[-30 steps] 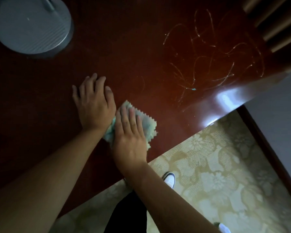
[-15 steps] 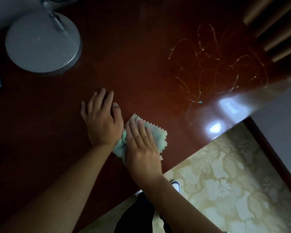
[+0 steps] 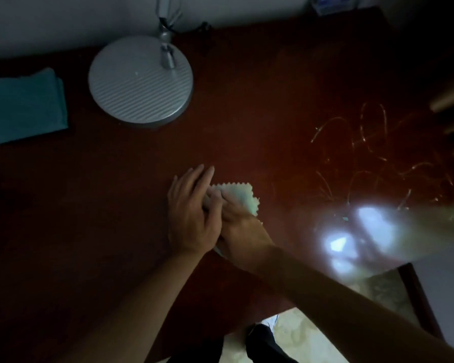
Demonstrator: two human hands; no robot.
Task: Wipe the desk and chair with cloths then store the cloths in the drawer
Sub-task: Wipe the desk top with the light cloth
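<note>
Pale cloth (image 3: 236,197) under both hands, mid-desk (image 3: 247,127), lamp base (image 3: 140,79) beyond

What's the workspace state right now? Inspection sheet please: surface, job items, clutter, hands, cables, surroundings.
Surface: dark red desk, glossy, pale scratch-like streaks at right, window glare.
Job's things: pale zigzag-edged cloth under the hands; folded teal cloth at far left.
Clutter: round silver lamp base.
Hands: left hand flat, overlapping right hand, which presses the cloth.
Cables: dark cord behind the lamp.
Surroundings: patterned floor, chair slats at right.
</note>
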